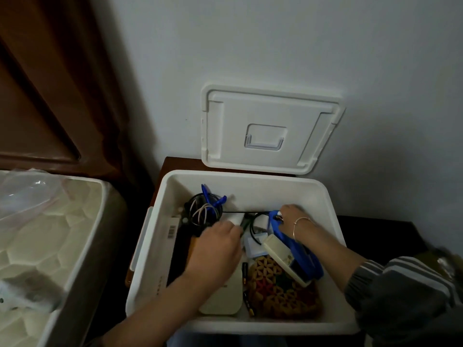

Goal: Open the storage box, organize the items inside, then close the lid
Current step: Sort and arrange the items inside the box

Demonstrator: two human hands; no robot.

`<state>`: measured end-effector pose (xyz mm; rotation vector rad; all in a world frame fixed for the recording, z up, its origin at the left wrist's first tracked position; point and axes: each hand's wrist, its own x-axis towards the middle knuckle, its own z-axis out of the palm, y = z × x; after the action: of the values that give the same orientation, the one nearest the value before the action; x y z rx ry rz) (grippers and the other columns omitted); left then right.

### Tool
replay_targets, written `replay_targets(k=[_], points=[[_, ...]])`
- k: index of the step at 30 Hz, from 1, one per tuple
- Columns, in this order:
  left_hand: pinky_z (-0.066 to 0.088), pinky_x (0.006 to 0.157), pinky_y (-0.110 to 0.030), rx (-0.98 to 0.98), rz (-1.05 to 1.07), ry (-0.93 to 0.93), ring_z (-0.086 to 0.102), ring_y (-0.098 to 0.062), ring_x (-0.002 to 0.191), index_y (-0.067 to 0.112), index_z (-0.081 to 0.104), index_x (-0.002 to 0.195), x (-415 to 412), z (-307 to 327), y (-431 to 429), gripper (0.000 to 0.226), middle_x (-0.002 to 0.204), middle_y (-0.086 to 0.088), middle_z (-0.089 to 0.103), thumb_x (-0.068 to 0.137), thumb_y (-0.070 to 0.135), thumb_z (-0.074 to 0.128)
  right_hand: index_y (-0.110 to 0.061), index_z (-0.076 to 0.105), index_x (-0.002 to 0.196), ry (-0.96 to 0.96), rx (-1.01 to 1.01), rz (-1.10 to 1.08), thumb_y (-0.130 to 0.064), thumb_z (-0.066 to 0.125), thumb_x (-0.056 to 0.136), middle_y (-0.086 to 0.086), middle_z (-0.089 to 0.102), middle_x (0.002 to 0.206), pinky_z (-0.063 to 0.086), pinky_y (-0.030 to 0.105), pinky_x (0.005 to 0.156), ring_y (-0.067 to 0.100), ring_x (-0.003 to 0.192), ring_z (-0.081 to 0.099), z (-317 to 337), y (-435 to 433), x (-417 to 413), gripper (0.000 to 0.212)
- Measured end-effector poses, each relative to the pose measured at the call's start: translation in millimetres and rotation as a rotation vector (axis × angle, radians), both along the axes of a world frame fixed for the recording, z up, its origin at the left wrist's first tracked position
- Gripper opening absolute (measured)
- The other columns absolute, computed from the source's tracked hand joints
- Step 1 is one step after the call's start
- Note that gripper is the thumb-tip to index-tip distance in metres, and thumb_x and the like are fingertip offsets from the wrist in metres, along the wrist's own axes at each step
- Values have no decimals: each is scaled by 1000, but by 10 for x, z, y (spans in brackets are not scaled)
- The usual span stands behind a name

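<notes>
Left hand [218, 242] deep in the box [250, 181], grip closed around something dark near the middle. Can't tell just what, maybe a cord end or a small plug. Right hand [292, 216] near the back right, grip narrow, fingers curled on the top of the blue tool [295, 249]. Looks held, or at least pressed. Thin bracelet [302, 221] on that wrist, striped sleeve [400, 279] pushed up the arm.

Around the hands, lots of stuff, all mixed up. Black cord [240, 212] pulled tight across, from the wire coil [204, 209] over to the blue tool. Blue clips [213, 196] poking up by the coil. Cream case [283, 256] leaning on the blue tool. Woven mat [280, 286] low on the right, with a pen [246, 291] beside it. White flat thing [223, 299] under the left arm. Barcode strip [171, 230] along the left wall.

Further out, lid [270, 126] off and leaning up on the wall behind the box. So opening: done. Box sitting on a dark desk [375, 229], right in front of the person. Bed [37, 234] to the left, with a clear plastic bag [22, 194] on it.

Sorting: started, not finished, by the look of it. Cords tangled, things piled on each other. Left to do, probably: untangle the cord, lay things neat, then put the lid back on.
</notes>
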<state>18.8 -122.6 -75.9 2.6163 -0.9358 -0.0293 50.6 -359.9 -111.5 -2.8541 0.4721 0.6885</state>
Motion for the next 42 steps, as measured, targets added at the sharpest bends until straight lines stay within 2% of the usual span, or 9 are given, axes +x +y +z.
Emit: replay_targets(k=[4,10,15,22,27,33,35,38,42], points=[[41,82,-30,83,77,447,50,-25,111,13,50,123,154,-428,-391,30,122,-8,52,94,21,46,-7,52,120,45,-42,-75,-21,59,88,11,57,120,48,34,85,28,106,59,-61,23,30,35],[40,81,-29,118,215,760,50,-32,114,8,41,129,419,-752,-660,44,133,-14,35,89,18,58,-8,41,130,5,-77,-102,-19,57,88,12,50,129,47,37,90,29,114,54,-148,-1,65,47],[44,96,-31,179,215,769,45,-30,121,10,43,133,397,-880,-732,58,139,-11,28,84,30,66,-7,37,133,-17,-115,-54,-23,58,89,15,44,134,43,39,97,30,121,46,-147,-22,70,52],[45,96,-32,105,294,704,47,-29,120,10,46,133,353,-824,-771,46,140,-11,29,91,24,58,-8,41,132,-37,-178,30,-27,62,87,11,45,132,43,37,98,27,120,45,56,-17,-7,53],[44,91,-31,-47,318,373,47,-23,116,15,53,126,215,-709,-841,36,130,-6,44,93,29,54,-18,50,121,-330,-155,162,-28,56,90,3,53,124,42,37,98,23,117,46,418,-117,-231,34],[49,94,-33,-105,245,743,55,-20,113,14,49,130,107,-678,-1059,46,129,-6,51,90,33,63,-16,19,148,-418,-116,38,-27,51,93,4,13,158,17,38,117,21,146,6,558,-411,-645,64],[50,94,-32,-140,310,804,57,-20,112,11,50,129,110,-681,-1106,47,128,-8,54,87,27,67,-16,3,151,-378,19,-54,-19,48,95,5,-3,159,28,34,113,24,143,18,536,-438,-717,72],[49,86,-27,-187,401,852,58,-19,106,9,55,121,108,-652,-1153,41,122,-8,60,84,18,71,-21,-11,150,-324,155,-132,-8,43,96,2,-15,158,43,21,64,15,88,54,503,-438,-742,77],[52,86,-33,-283,527,1069,58,-22,102,10,55,116,116,-567,-1135,32,115,-11,59,87,13,68,-22,-17,148,-333,182,-167,5,38,93,1,-17,158,47,25,81,23,122,48,421,-443,-735,83]])
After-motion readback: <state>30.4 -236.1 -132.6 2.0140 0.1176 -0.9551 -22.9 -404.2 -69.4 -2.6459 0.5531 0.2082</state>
